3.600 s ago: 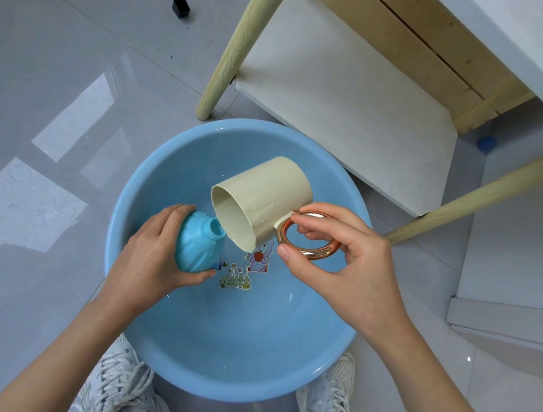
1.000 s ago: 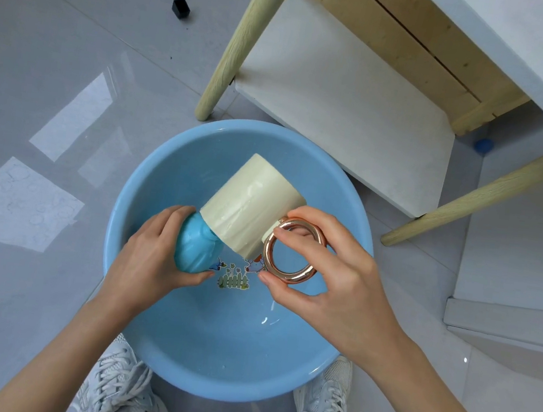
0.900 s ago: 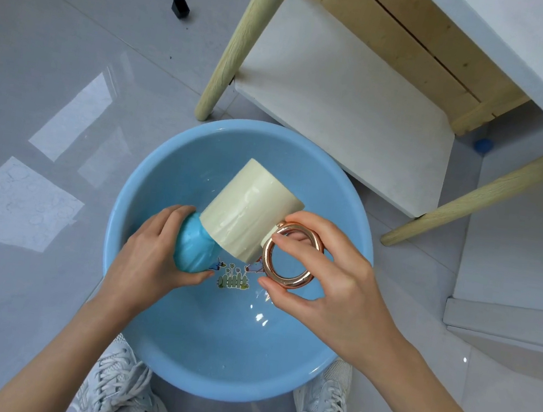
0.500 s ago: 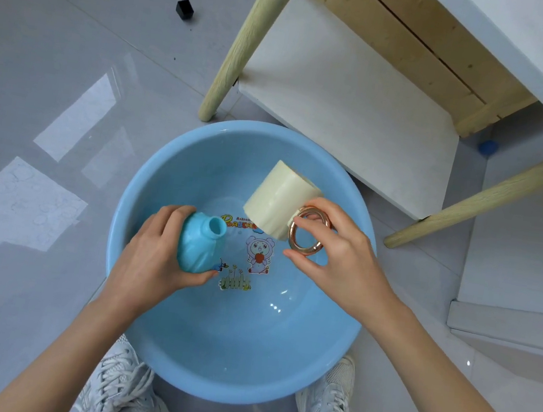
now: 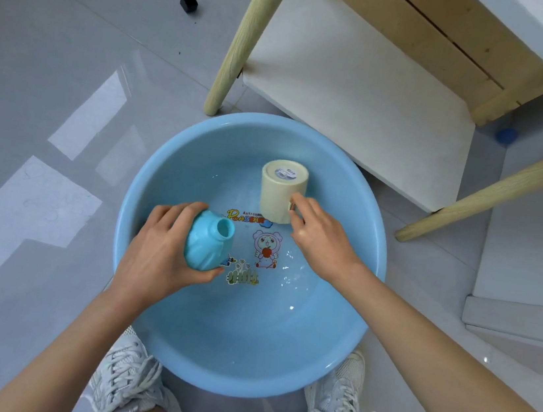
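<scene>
Your right hand (image 5: 320,243) is pinching the handle of the cream mug (image 5: 280,196), upside down just beyond your fingertips in the basin (image 5: 175,348), while your left hand (image 5: 160,253) grips the blue jar (image 5: 208,246), mouth pointing mug-ward.

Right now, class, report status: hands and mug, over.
Left hand grips blue bottle. Right hand holds mug by handle, upside down in basin. Nothing blocking.
</scene>
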Available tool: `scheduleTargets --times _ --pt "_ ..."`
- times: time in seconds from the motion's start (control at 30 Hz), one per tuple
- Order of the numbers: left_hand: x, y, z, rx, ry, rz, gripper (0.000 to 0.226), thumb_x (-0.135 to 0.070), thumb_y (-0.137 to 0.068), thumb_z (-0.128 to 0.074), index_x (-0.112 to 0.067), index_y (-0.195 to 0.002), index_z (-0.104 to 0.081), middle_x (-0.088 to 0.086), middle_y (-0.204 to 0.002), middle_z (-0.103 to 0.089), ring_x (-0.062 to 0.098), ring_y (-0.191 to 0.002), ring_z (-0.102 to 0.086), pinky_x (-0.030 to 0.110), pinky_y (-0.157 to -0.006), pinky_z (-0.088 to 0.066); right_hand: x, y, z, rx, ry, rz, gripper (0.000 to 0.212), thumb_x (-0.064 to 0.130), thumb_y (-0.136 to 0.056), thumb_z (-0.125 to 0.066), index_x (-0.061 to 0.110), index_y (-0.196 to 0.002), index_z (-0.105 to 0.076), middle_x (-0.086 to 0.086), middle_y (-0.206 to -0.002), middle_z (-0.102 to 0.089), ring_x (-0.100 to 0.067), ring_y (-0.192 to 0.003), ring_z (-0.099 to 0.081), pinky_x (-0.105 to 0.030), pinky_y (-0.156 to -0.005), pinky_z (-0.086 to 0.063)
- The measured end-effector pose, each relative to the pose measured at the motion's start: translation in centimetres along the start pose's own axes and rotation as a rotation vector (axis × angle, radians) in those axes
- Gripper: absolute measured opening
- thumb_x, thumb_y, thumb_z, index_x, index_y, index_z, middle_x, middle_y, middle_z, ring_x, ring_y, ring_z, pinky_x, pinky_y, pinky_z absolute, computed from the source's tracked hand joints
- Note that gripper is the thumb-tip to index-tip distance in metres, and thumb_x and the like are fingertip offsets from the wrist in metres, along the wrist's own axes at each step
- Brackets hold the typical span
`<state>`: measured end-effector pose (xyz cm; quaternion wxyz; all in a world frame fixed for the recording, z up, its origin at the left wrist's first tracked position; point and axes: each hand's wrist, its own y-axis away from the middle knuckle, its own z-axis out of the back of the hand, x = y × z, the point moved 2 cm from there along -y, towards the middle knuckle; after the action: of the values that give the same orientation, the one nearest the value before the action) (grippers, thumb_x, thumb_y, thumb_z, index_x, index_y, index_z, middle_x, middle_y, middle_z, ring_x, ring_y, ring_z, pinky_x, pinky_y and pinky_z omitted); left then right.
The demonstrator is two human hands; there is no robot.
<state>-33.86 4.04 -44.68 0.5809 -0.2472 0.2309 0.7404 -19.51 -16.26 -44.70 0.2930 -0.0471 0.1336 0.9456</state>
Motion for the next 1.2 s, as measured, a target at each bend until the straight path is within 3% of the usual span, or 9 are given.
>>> scheduleTargets --times 0.23,0.33,0.53,0.7,0.8,0.9,1.0,1.07,1.2 --pt "0.2 0.0 -0.1 -0.012 0.037 -0.017 0.088 -0.067 -0.052 -0.062 -0.021 -0.125 -0.046 0.0 -0.118 -0.058 0.024 -0.109 -0.049 0.043 -0.091 -0.044 -0.6 3.8 0.0 -0.095 -0.123 -0.137 0.041 0.004 -0.031 -0.091 -0.001 -0.058 -0.06 -0.013 -0.076 -0.06 -0.029 -0.06 -0.058 -0.025 -0.041 -0.045" --pt "0.0 0.0 0.0 -0.029 0.066 -0.006 0.088 -0.059 -0.051 -0.072 -0.017 -0.126 -0.048 0.001 -0.12 -0.057 0.019 -0.11 -0.048 0.039 -0.091 -0.042 1.5 6.0 0.4 -0.1 -0.218 -0.132 0.046 0.023 -0.031 -0.093 0.004 -0.058 -0.06 -0.009 -0.072 -0.059 -0.026 -0.06 -0.06 -0.022 -0.043 -0.043" --pt "0.0 0.0 0.1 -0.053 0.1 0.022 0.088 -0.053 -0.05 -0.077 -0.016 -0.125 -0.049 0.003 -0.121 -0.055 0.018 -0.107 -0.048 0.035 -0.091 -0.042 5.0 8.5 -0.1 0.134 -0.777 -0.32 0.031 0.036 -0.064 -0.08 0.009 -0.077 -0.072 -0.003 -0.086 -0.066 -0.019 -0.076 -0.061 -0.03 -0.071 -0.05" --pt "0.0 0.1 0.1 -0.061 0.096 0.023 0.091 -0.039 -0.049 -0.091 -0.013 -0.126 -0.051 0.004 -0.124 -0.055 0.019 -0.11 -0.047 0.034 -0.092 -0.04 5.4 8.9 0.8 0.19 -1.214 -0.655 0.02 0.033 -0.065 -0.086 0.017 -0.071 -0.074 0.005 -0.079 -0.073 -0.004 -0.068 -0.063 -0.022 -0.074 -0.052" --pt "0.0 0.1 0.1 -0.066 0.086 0.015 0.091 -0.037 -0.049 -0.091 -0.011 -0.126 -0.051 0.005 -0.124 -0.056 0.019 -0.11 -0.047 0.034 -0.093 -0.04 4.4 9.2 1.1 0.254 -1.518 -0.874 0.012 0.035 -0.067 -0.084 0.026 -0.067 -0.077 0.005 -0.075 -0.073 -0.008 -0.075 -0.064 -0.025 -0.08 -0.049" --pt "-0.1 0.0 0.1 -0.064 0.087 0.011 0.091 -0.035 -0.049 -0.092 -0.01 -0.126 -0.051 0.006 -0.123 -0.056 0.02 -0.111 -0.046 0.032 -0.092 -0.039 3.3 9.4 2.0 0.161 -1.738 -0.946 0.026 0.04 -0.057 -0.079 0.018 -0.069 -0.078 -0.004 -0.074 -0.072 -0.018 -0.082 -0.065 -0.032 -0.092 -0.052" --pt "-0.2 0.0 0.1 -0.066 0.087 0.011 0.092 -0.035 -0.048 -0.092 -0.01 -0.126 -0.051 0.006 -0.123 -0.056 0.02 -0.111 -0.047 0.03 -0.092 -0.037 2.3 9.2 3.5 0.052 -1.896 -0.924 0.031 0.04 -0.055 -0.087 0.013 -0.066 -0.078 -0.007 -0.074 -0.072 -0.021 -0.082 -0.066 -0.025 -0.081 -0.056" --pt "-0.2 0.1 0.1 -0.064 0.092 0.008 0.092 -0.036 -0.049 -0.092 -0.01 -0.127 -0.05 0.005 -0.123 -0.056 0.021 -0.111 -0.047 0.03 -0.091 -0.037 1.5 8.8 4.7 -0.023 -1.965 -0.895 0.05 0.051 -0.042 -0.091 0.011 -0.069 -0.079 -0.01 -0.078 -0.072 -0.017 -0.08 -0.069 -0.02 -0.074 -0.054" --pt "0.0 0.1 0.1 -0.073 0.094 0.014 0.093 -0.04 -0.05 -0.092 -0.013 -0.128 -0.049 0.002 -0.124 -0.056 0.023 -0.113 -0.05 0.035 -0.092 -0.042 0.8 7.8 7.0 -0.122 -2.055 -0.84 0.064 0.056 -0.032 -0.092 0.009 -0.073 -0.079 -0.011 -0.084 -0.074 -0.017 -0.079 -0.07 -0.02 -0.074 -0.054"
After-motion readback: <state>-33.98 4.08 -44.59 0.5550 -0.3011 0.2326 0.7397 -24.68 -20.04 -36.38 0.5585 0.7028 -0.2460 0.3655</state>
